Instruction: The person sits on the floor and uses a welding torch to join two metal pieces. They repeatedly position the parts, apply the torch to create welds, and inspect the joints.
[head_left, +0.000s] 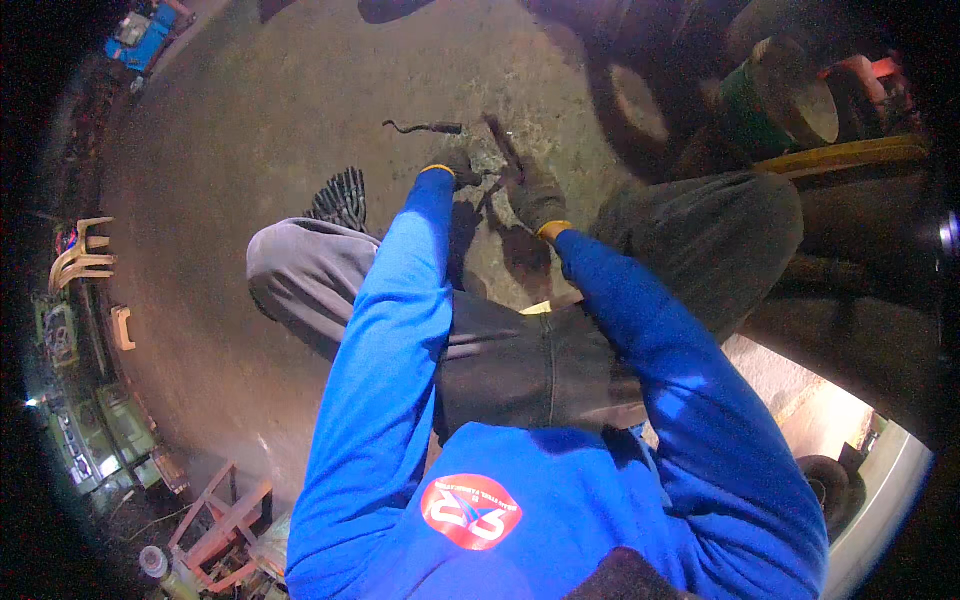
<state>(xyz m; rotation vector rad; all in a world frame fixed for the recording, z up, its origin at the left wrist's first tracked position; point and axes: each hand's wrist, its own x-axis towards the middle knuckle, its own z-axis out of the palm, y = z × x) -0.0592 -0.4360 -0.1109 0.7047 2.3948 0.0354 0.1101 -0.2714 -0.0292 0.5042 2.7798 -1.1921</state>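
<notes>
I sit on the floor with both gloved hands out between my knees. My right hand, in a dark grey glove with a yellow cuff, is closed on a dark slim bar that slants up and left from the fingers. Close beside it, my left hand is closed low over the floor; what it grips, if anything, is too dark to make out. Just beyond the left hand lies a tool with a thick black handle and a thin wavy end. By my left knee is a bundle of short dark rods.
A green drum-like container stands at the far right, near a yellowish beam. A beige plastic chair is at the left. Lower left, a reddish metal frame stands among clutter. A blue machine sits far left.
</notes>
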